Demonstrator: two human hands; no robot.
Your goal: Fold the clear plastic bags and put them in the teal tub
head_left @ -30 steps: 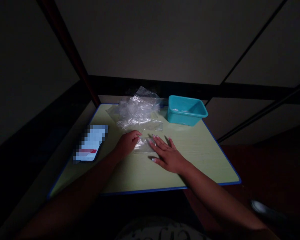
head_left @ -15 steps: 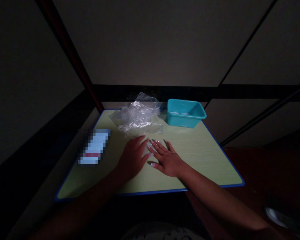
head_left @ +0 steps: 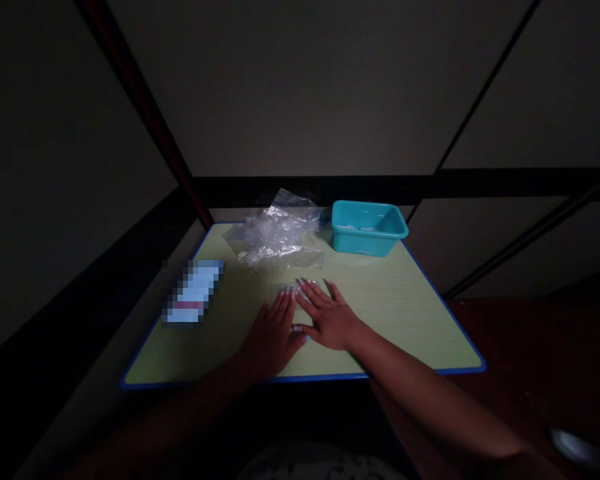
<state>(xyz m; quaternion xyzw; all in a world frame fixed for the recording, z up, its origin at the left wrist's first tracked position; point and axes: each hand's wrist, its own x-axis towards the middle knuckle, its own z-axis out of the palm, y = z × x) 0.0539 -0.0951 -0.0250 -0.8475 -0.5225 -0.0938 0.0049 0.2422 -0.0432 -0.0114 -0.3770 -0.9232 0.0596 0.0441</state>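
Observation:
My left hand (head_left: 271,335) lies flat on the pale green table (head_left: 395,313), fingers stretched out and together. My right hand (head_left: 327,318) lies flat beside it, fingers spread, thumb touching the left hand. Both sets of fingertips rest on a small clear plastic bag (head_left: 293,291) pressed against the tabletop. Most of that bag is hidden under the fingers.
A heap of crumpled clear plastic bags (head_left: 275,235) lies at the back of the table. A teal plastic tub (head_left: 367,228) stands to its right. A blurred-out phone-like screen (head_left: 194,292) lies at the left. The blue table edge (head_left: 305,379) runs near my wrists. The room is dark.
My left hand went from curled on the bag's left end to flat and open, sliding back toward me. The right hand stayed flat on the bag. The camera view shifted slightly.

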